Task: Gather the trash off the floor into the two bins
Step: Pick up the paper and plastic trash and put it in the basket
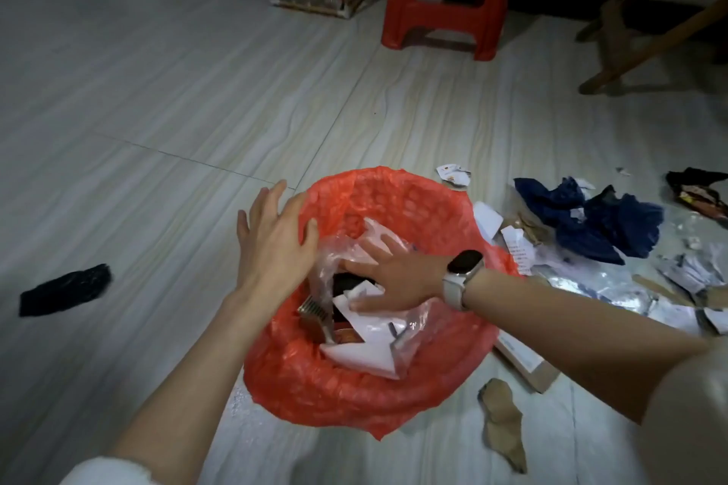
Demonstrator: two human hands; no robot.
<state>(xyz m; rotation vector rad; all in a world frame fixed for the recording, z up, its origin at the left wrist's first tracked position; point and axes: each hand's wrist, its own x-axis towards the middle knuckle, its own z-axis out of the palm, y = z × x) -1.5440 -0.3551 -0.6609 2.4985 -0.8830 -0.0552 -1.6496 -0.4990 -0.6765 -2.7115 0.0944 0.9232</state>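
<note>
On the left floor, black wrapper [65, 289] lies crosswise.

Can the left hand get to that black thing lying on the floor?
Probably yes. The left hand is open over the red bin's rim, holding nothing, and only bare floor lies between it and the black scrap off to its left.

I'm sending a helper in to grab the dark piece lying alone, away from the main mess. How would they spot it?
Start at the red-lined bin in the middle of the floor. The litter is piled on its right; look to the opposite side, past the left hand. There a crumpled black scrap lies on bare tile, the only piece of trash on that side.
</note>
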